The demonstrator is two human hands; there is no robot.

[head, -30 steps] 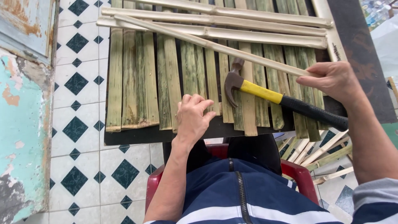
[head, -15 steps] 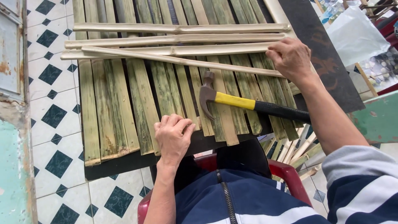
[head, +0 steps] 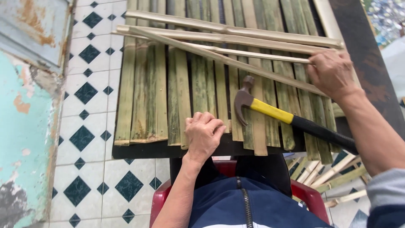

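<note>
A panel of green bamboo slats (head: 160,97) lies side by side on a dark board (head: 168,150) in front of me. My left hand (head: 203,134) is curled and presses on the near ends of the middle slats. My right hand (head: 331,74) grips the right ends of several thin pale bamboo strips (head: 219,44) that lie crosswise over the slats. A claw hammer (head: 270,110) with a yellow and black handle rests on the slats between my hands, held by neither.
A red plastic chair (head: 303,192) is under me. White floor tiles with dark diamonds (head: 84,139) spread to the left, beside a peeling teal wall (head: 21,126). More bamboo strips (head: 337,173) lie on the floor at lower right. A dark plank (head: 363,42) runs along the right.
My right hand has moved from near the hammer handle up to the ends of the crosswise strips. The view has drifted, the left hand stays pressed on the slats.
</note>
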